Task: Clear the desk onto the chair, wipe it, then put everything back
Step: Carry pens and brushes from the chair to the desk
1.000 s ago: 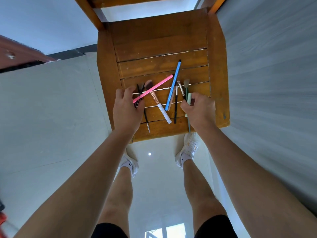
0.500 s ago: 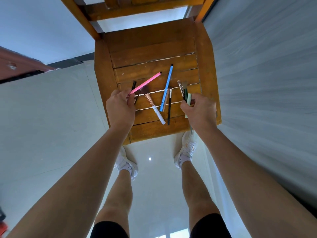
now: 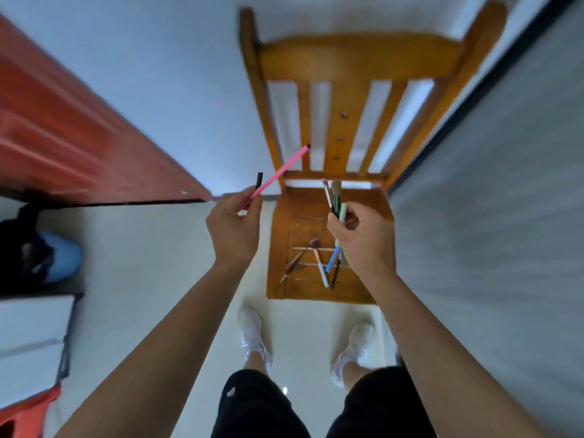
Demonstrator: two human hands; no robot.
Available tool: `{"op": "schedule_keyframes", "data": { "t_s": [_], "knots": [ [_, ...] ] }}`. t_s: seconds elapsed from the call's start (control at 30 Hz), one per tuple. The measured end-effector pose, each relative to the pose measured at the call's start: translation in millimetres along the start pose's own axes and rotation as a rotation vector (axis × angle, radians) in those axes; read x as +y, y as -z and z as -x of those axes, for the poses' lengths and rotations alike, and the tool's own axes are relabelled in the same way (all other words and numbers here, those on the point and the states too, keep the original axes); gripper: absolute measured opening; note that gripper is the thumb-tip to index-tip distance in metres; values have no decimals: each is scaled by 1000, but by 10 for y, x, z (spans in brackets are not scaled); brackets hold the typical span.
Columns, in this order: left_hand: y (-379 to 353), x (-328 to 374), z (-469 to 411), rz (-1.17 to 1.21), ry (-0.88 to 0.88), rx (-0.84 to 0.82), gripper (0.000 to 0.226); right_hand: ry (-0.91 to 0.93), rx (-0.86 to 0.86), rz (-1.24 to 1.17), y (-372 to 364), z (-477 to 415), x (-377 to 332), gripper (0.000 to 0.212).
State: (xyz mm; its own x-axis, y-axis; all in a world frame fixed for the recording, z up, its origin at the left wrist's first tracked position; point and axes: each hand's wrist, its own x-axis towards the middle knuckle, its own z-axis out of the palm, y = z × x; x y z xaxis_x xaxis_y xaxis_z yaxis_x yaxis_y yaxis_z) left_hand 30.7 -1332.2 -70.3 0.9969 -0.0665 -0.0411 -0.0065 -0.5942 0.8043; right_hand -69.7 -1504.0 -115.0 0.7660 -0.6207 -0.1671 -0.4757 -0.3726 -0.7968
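Blur smears the chair (image 3: 354, 61); the right hand (image 3: 363, 245) partly hides the brushes (image 3: 335, 192).

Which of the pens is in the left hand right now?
The pink pen, pinched in the left hand beside a black stick; the blue pen lies on the chair seat.

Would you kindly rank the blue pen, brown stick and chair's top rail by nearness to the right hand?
1. Blue pen, on the seat beside the right hand.
2. Brown stick, at the seat's left side.
3. Top rail, at the chair's far back.
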Motion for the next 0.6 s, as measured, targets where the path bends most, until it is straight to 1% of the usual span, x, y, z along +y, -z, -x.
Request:
{"op": "schedule_keyframes", "data": {
  "t_s": [0.07,0.17,0.23,0.33,0.4,0.5,0.53,0.6],
  "knots": [
    [495,257,105,3,-7,147,20,84,-53,-31,76,50,-409,25],
    [1236,499,327,38,24,358,14,235,-181,-55,83,207,-1058,31],
    [1712,588,470,42,42,462,14,350,-249,-77,50,369,-1517,36],
    [2450,591,707,39,64,598,19,511,-309,-97,-96,726,-2202,36],
    [2963,487,898,38,52,696,21,626,-343,-93,-278,1057,-2616,30],
    [3764,111,1285,37,51,825,19,761,-417,-163,-702,1704,-3154,14],
    [4041,-59,1439,41,64,864,19,788,-446,-173,-876,1955,-3322,11],
    [4625,-465,1777,47,103,934,20,857,-515,-173,-1283,2512,-3641,15]
  ]
}}
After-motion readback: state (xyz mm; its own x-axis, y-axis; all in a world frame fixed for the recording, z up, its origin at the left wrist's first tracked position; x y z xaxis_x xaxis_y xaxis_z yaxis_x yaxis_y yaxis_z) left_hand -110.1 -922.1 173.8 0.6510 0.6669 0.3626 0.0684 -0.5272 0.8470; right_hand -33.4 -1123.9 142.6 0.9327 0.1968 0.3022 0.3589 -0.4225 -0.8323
